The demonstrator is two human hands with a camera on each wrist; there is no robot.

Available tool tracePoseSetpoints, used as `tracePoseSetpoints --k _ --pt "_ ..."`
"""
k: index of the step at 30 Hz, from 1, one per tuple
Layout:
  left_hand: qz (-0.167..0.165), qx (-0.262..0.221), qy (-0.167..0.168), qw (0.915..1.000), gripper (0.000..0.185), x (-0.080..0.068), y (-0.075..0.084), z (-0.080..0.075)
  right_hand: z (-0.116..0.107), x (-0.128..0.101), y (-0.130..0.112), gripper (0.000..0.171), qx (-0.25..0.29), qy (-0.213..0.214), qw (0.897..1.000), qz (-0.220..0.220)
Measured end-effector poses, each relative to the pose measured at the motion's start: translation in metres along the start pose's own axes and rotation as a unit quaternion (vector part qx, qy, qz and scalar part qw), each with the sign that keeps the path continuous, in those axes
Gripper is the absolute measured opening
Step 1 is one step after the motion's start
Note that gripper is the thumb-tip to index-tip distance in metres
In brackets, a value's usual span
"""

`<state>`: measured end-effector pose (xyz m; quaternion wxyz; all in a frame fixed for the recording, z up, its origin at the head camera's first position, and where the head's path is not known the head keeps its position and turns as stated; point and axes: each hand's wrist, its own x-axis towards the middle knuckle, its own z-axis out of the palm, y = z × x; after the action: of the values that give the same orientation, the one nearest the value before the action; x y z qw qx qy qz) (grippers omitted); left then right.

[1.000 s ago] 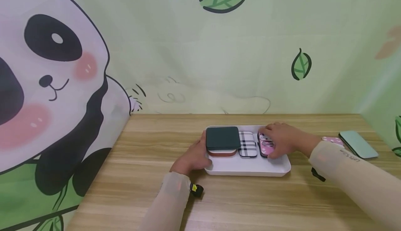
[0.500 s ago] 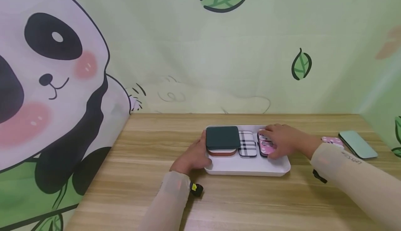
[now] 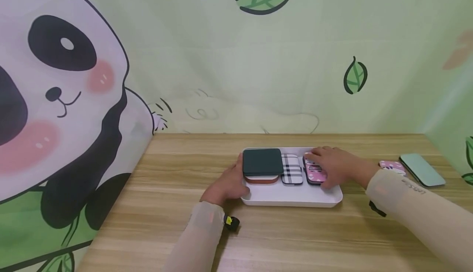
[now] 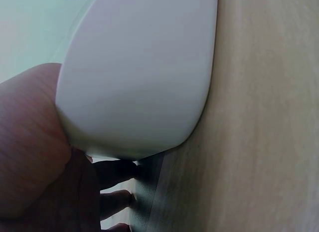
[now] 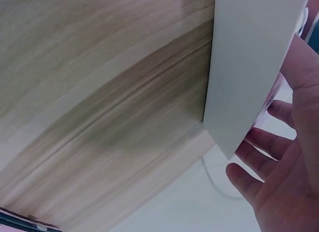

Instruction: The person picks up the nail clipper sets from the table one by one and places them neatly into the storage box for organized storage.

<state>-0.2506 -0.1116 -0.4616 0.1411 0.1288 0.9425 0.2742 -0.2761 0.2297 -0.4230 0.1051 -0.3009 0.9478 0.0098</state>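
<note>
A white tray (image 3: 295, 198) lies on the wooden table (image 3: 177, 173). Inside it a dark green case (image 3: 261, 162) is stacked on a brown one (image 3: 261, 179), with a plaid case (image 3: 291, 169) and a pink case (image 3: 315, 175) to the right. My left hand (image 3: 229, 184) grips the tray's left end, thumb at the rim. In the left wrist view its palm (image 4: 35, 142) presses the tray's wall (image 4: 139, 77). My right hand (image 3: 327, 163) rests over the pink case with relaxed fingers. The right wrist view shows its spread fingers (image 5: 259, 142) beyond the tray's side (image 5: 249, 67).
On the table right of the tray lie a pink patterned case (image 3: 392, 165) and a mint green case (image 3: 421, 169). A panda curtain (image 3: 63, 99) hangs at the left edge, and a green leaf backdrop (image 3: 266, 58) closes the back.
My right hand has shifted very slightly on the pink case. The left hand and the tray have stayed in place.
</note>
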Motion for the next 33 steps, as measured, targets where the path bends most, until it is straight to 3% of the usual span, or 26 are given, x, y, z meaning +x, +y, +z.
tracePoseSetpoints --k 17,33 --pt "-0.005 -0.003 0.0 1.0 0.114 0.001 -0.001 0.001 -0.005 -0.004 -0.002 0.095 0.004 -0.008 1.0 0.003" --pt "-0.005 -0.008 -0.002 1.0 0.114 0.002 -0.001 0.003 -0.014 -0.015 0.007 0.091 0.017 0.028 0.999 0.01"
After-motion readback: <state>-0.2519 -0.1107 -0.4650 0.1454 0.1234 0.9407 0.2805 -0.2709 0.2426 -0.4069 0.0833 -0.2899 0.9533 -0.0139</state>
